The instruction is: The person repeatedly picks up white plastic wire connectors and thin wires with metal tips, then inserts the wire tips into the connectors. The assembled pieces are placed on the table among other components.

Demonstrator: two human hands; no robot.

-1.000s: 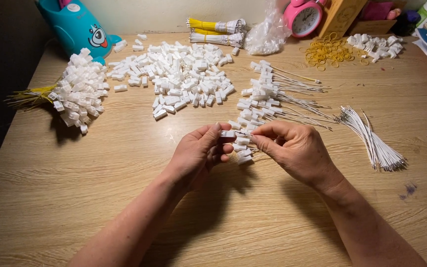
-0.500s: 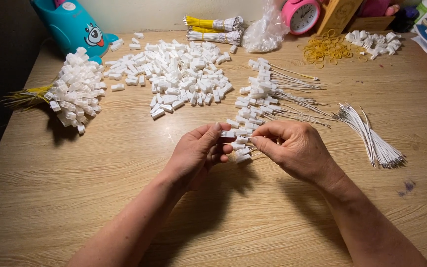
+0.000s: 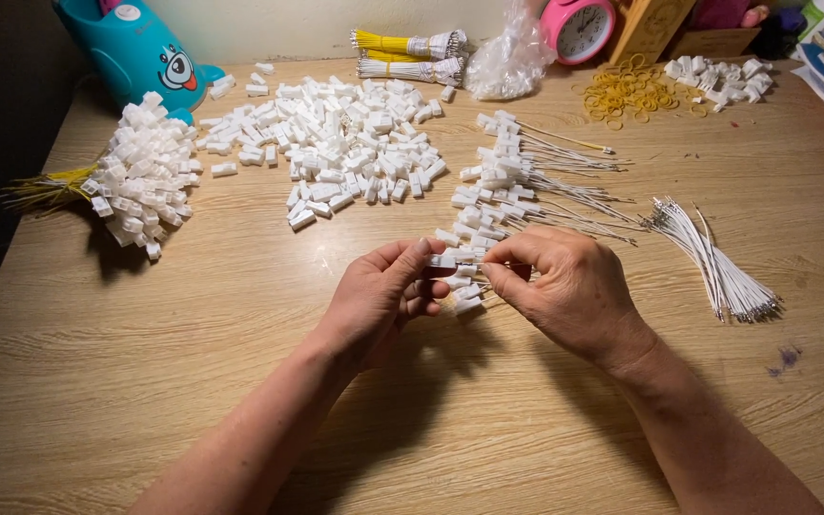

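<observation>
Fingers (image 3: pixel 419 256) of the left hand (image 3: pixel 379 300) pinch a small white plastic connector (image 3: pixel 443 259) at the centre of the frame, while the right hand (image 3: pixel 565 286) pinches a thin white wire (image 3: pixel 474 264) meeting it. Just above lies a row of finished wired connectors (image 3: pixel 503 191) on the wooden desk (image 3: pixel 240 334). A loose connector pile (image 3: pixel 345 143) fills the upper middle; a bare wire bundle (image 3: pixel 717 267) sits right.

White plastic connectors (image 3: pixel 360 143) beyond the left hand (image 3: pixel 379 296), yellow rubber bands (image 3: pixel 629 91), pink clock (image 3: pixel 579 27), teal toy (image 3: pixel 140 52), wood-grain table (image 3: pixel 145 401).
</observation>
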